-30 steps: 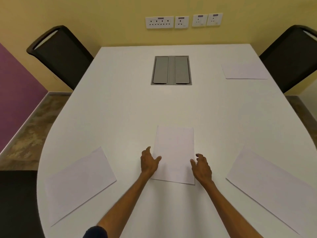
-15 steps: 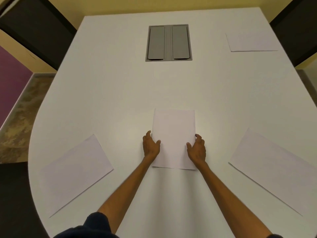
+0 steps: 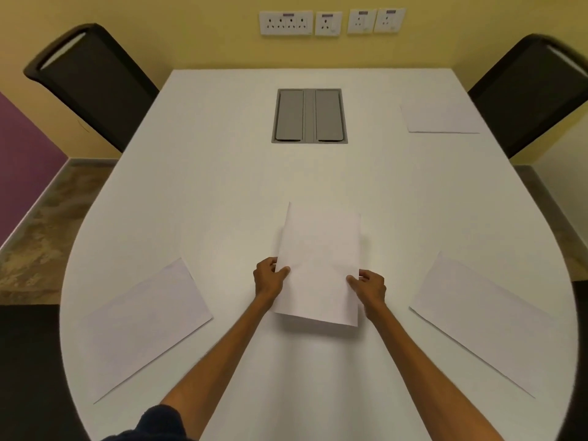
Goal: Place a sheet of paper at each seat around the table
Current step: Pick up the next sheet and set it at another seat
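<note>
From the head view, the left hand (image 3: 269,276) and right hand (image 3: 369,286) each pinch a side edge of a white rectangular sheet of paper (image 3: 319,265), thumbs on top, its near edge lifted enough to cast a shadow on the white rounded table (image 3: 222,192). Out to the left of the left hand a second white sheet (image 3: 143,326) lies flat and angled; out to the right of the right hand a third white sheet (image 3: 486,319) lies flat likewise. Far beyond the right hand a fourth sheet (image 3: 440,119) rests before a black chair (image 3: 528,90); another black chair (image 3: 92,81) stands far beyond the left hand. Straight ahead of both hands sits a grey recessed two-flap panel (image 3: 309,116), and past it white wall sockets (image 3: 331,22) on the yellow wall (image 3: 191,30). A purple wall (image 3: 22,148) and mottled brown floor (image 3: 47,230) lie far left.
</note>
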